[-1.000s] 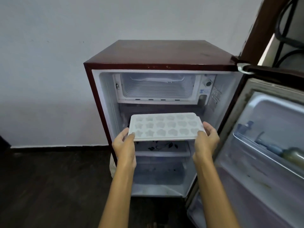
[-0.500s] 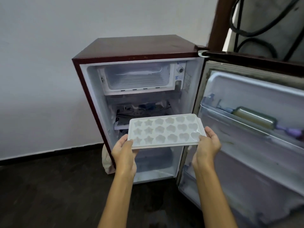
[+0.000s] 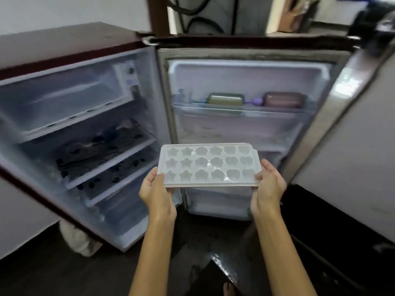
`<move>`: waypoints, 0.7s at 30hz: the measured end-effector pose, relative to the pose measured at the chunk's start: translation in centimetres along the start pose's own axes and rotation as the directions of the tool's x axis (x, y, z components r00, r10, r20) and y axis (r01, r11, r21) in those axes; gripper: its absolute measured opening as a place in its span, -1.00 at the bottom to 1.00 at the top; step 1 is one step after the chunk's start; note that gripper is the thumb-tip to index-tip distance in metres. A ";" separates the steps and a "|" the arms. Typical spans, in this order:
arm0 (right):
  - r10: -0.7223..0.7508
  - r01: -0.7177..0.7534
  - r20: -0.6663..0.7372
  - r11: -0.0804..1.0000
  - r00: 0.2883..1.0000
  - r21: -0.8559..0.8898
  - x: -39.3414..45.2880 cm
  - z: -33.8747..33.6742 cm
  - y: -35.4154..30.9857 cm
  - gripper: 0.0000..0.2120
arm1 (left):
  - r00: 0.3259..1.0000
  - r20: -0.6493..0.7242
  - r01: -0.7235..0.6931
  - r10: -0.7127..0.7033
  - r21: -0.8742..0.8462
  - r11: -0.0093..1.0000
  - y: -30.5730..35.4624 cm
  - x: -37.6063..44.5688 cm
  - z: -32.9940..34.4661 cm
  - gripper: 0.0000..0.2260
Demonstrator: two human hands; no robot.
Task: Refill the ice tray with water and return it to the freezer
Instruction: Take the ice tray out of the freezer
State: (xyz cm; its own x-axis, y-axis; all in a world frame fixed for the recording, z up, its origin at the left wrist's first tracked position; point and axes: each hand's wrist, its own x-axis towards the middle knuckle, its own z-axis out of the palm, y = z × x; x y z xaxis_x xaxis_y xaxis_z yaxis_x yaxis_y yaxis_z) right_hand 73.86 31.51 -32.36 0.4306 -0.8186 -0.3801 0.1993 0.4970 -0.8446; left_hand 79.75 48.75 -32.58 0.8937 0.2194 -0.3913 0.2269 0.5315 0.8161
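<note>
Both hands, left (image 3: 157,194) and right (image 3: 269,186), grip the ice tray (image 3: 208,165) before the open fridge door (image 3: 245,129).

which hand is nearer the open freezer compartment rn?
Left. The left hand grips the ice tray's left edge, on the freezer compartment's side; the right hand holds the far edge, before the door.

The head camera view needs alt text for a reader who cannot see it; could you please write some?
Two bare hands, left hand and right hand, hold a white ice tray level by its short ends in front of an open mini fridge. The fridge door stands wide open, with two containers on its shelf.
</note>
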 end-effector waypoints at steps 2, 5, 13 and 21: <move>-0.034 0.037 -0.081 0.999 0.996 0.033 0.0 -3.3 -1.2 -0.49 | 0.996 0.072 0.042 -0.045 0.037 0.998 -1.8 -1.0 1.4 -0.78; -0.065 0.079 -0.181 0.994 0.981 0.069 0.1 -8.4 -3.5 -0.47 | 0.978 0.170 0.100 -0.116 0.101 0.990 -4.9 -3.6 4.0 -0.74; -0.162 0.276 -0.495 0.946 0.854 0.168 1.0 -21.1 -10.9 -0.46 | 0.829 0.469 0.187 -0.305 0.282 0.941 -13.0 -13.8 11.9 -0.75; -0.258 0.486 -0.694 0.860 0.673 0.152 0.9 -33.0 -18.5 -0.49 | 0.603 0.660 0.217 -0.448 0.404 0.889 -20.2 -25.7 19.0 -0.75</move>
State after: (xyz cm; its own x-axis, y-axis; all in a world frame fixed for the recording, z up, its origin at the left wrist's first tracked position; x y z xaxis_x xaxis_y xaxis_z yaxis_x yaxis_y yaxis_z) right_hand 41.54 12.04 -29.49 -0.3724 -0.8784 -0.2997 0.5148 0.0732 -0.8542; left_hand 59.54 16.86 -30.94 0.6929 -0.6459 -0.3204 0.5519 0.1893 0.8121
